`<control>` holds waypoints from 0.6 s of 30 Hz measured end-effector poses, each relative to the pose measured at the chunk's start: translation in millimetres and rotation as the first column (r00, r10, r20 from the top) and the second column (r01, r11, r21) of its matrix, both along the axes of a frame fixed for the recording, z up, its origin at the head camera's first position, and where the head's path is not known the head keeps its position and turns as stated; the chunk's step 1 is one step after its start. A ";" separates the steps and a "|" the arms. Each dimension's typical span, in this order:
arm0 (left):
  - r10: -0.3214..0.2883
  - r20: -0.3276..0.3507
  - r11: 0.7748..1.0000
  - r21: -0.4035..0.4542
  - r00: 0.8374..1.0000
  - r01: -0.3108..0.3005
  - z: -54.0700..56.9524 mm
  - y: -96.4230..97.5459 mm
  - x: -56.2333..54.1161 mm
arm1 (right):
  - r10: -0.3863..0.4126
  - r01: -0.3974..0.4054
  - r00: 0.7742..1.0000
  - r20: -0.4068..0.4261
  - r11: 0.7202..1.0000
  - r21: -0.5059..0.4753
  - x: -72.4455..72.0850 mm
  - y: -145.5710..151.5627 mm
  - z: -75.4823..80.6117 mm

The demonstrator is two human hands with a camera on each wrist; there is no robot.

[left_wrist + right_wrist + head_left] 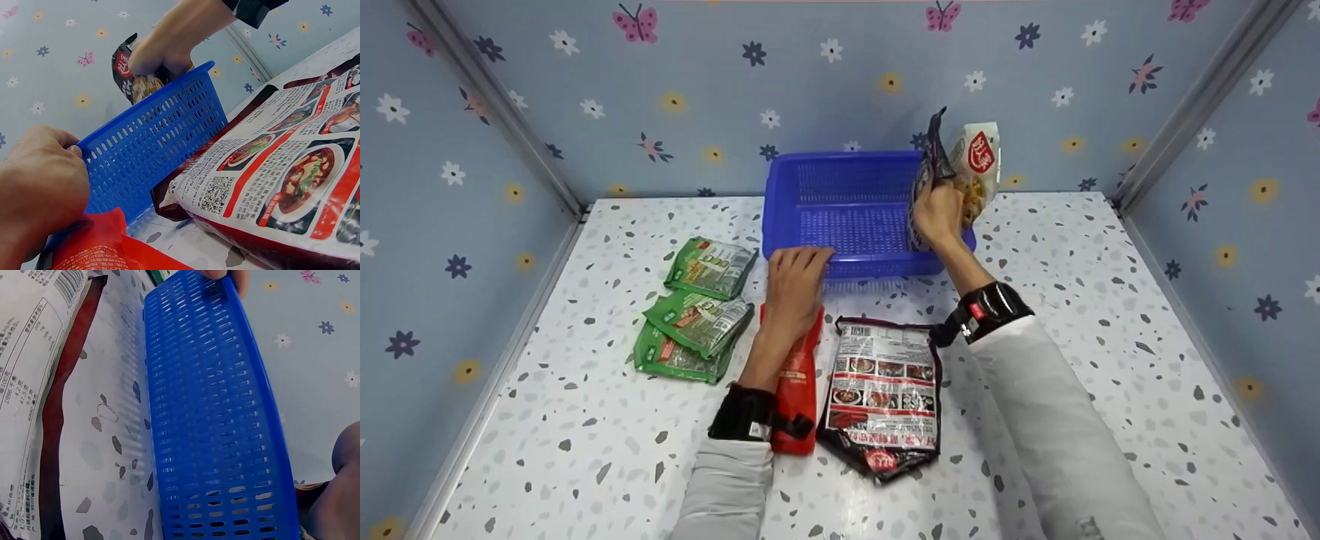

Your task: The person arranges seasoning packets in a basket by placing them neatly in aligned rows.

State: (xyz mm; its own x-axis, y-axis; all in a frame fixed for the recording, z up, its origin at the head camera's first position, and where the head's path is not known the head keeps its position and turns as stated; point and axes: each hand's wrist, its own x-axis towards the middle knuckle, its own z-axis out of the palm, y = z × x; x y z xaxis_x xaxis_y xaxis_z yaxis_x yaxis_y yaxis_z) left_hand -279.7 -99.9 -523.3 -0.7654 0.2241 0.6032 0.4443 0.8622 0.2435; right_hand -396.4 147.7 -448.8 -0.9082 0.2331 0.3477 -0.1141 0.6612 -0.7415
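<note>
A blue plastic basket [847, 267] with slotted walls stands against the back wall. My left hand [796, 289] grips its front rim near the left corner; in the left wrist view, the hand [48, 183] has its fingers over that rim. At the basket's right end my right hand [940, 214] holds a dark food packet [924, 184] upright, its lower part inside the basket. Beside that hand, a white food packet [981, 157] with a red logo leans at the right end. The left wrist view shows the dark packet's [122, 67] red label, partly covered by the right hand.
Several green packets [712, 268] lie piled on the speckled table [562, 420] at the left. A red packet [796, 397] lies under the left forearm. Right of it is a large black-edged packet [883, 390] with food pictures. Patterned walls [840, 75] enclose the table.
</note>
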 end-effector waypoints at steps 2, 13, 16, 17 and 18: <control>0.000 -0.004 1.000 0.001 1.000 0.001 0.5 0.0 0.2 | 0.004 -0.004 1.000 0.002 1.000 -0.002 3.1 -0.3 0.8; 0.011 -0.041 1.000 -0.011 0.999 -0.012 -0.1 0.2 2.2 | 0.022 -0.022 1.000 0.015 0.999 0.046 3.5 0.3 3.0; 0.009 -0.043 1.000 -0.007 0.999 -0.009 0.7 0.7 2.2 | 0.021 -0.023 0.999 0.033 0.998 0.050 3.9 0.7 5.2; 0.007 -0.045 1.000 -0.005 0.999 -0.008 0.8 0.9 1.8 | 0.021 -0.022 0.999 0.037 0.999 0.041 3.3 0.9 5.3; 0.006 -0.047 1.000 -0.004 0.999 -0.006 0.8 1.1 1.2 | 0.017 -0.018 0.999 0.043 0.999 0.030 3.1 1.2 5.7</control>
State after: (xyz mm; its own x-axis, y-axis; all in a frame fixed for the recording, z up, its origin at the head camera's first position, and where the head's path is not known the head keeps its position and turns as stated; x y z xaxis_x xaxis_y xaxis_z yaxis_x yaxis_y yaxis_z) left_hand -278.4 -98.8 -522.4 -0.7378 0.2218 0.6375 0.4496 0.8659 0.2191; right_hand -393.3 148.9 -443.0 -0.9261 0.2067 0.3155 -0.0949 0.6818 -0.7254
